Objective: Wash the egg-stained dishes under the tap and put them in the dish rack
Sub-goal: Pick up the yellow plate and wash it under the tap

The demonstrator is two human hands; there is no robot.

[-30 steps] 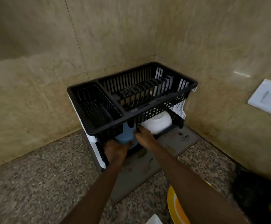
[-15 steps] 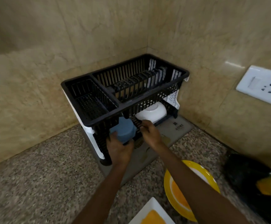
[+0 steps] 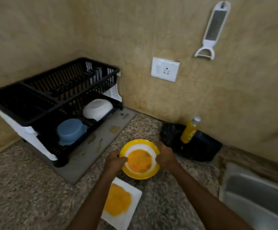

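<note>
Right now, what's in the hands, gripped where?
Both hold the yellow-rimmed plate by opposite edges of its rim: left hand on the left edge, right hand on the right edge.

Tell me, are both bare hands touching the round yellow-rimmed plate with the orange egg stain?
Touching. The head view shows the left hand and right hand gripping opposite rims of the yellow-rimmed plate.
</note>
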